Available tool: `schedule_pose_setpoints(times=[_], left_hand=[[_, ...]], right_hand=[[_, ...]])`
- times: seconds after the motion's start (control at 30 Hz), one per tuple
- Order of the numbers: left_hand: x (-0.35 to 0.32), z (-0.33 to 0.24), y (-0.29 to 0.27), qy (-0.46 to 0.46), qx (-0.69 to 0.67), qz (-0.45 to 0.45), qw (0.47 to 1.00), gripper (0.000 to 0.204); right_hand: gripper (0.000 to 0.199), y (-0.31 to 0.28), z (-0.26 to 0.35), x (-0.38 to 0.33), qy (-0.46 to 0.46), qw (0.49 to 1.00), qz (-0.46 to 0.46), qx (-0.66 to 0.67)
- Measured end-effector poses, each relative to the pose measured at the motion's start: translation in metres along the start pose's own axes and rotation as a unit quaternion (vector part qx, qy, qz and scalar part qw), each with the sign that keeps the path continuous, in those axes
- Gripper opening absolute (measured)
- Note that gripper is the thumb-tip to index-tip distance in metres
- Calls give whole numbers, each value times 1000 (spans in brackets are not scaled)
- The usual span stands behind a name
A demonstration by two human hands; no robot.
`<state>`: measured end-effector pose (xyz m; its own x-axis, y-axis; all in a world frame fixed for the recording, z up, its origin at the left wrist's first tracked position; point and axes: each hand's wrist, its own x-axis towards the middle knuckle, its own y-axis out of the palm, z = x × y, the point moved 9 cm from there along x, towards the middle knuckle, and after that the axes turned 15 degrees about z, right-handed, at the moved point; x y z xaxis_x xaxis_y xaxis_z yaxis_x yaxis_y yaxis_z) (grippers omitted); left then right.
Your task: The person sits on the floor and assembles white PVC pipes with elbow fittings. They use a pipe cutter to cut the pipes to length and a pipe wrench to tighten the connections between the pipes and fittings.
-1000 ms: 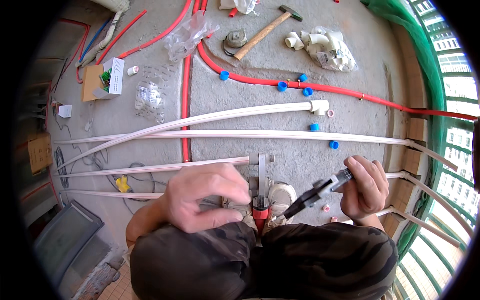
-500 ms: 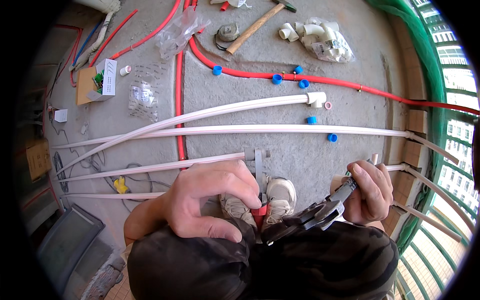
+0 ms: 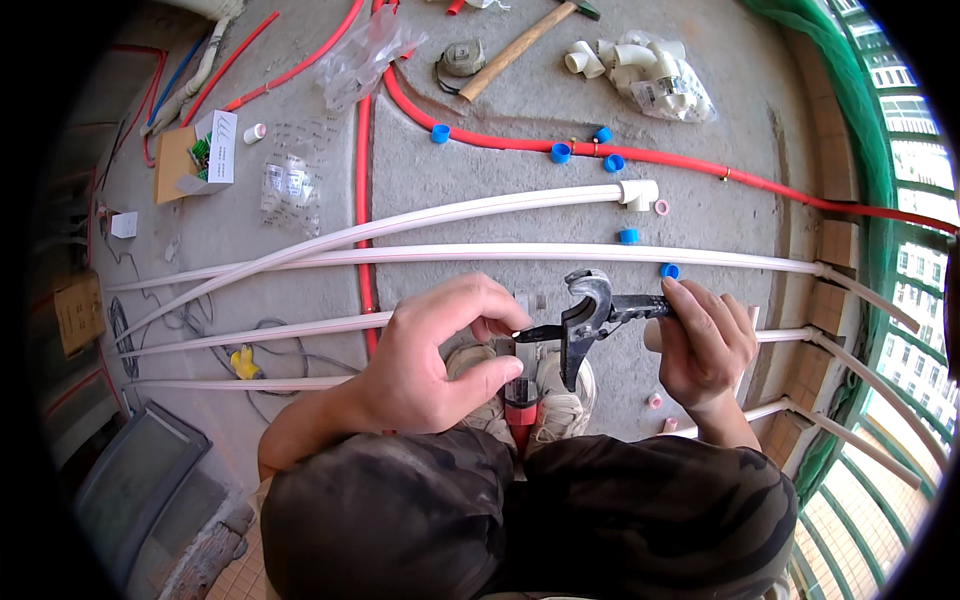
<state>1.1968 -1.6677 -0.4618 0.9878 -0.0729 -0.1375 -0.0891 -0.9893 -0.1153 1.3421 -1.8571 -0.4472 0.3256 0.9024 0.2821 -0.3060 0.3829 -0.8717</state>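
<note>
My right hand (image 3: 705,345) is wrapped round one black handle of a pipe cutter (image 3: 582,322), held up in front of my knees. The cutter's hooked jaw points away from me, and its other handle reaches toward my left hand (image 3: 430,355). That hand is curved, thumb and index finger apart, with the index fingertip at the handle's tip; whether they touch I cannot tell. Below the cutter, between my shoes, stands a red-bodied tool (image 3: 520,400) with a flat metal part, partly hidden. White pipes (image 3: 480,255) lie across the floor beyond my hands.
Red conduit (image 3: 480,140) runs over the grey floor, with blue caps (image 3: 560,152) along it. Farther off lie a hammer (image 3: 515,52), a tape measure (image 3: 462,58) and a bag of white fittings (image 3: 665,85). A box (image 3: 195,160) stands left; green railing (image 3: 910,190) borders the right.
My right hand has raised the pipe cutter away from my lap and turned it, so its free handle points left. My left hand has moved slightly away from me and right, toward that handle.
</note>
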Motion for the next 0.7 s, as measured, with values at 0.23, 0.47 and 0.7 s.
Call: schedule_pose_setpoints(times=[0.23, 0.47, 0.7], left_hand=[[0, 6, 2, -7, 53, -52, 997, 23], [-5, 13, 3, -24, 49, -63, 997, 17], [-6, 17, 3, -37, 41, -69, 996, 15]], right_hand=[[49, 8, 5, -2, -8, 1000, 14, -21], [51, 9, 7, -2, -13, 999, 17, -28], [52, 10, 7, -3, -17, 999, 20, -33]])
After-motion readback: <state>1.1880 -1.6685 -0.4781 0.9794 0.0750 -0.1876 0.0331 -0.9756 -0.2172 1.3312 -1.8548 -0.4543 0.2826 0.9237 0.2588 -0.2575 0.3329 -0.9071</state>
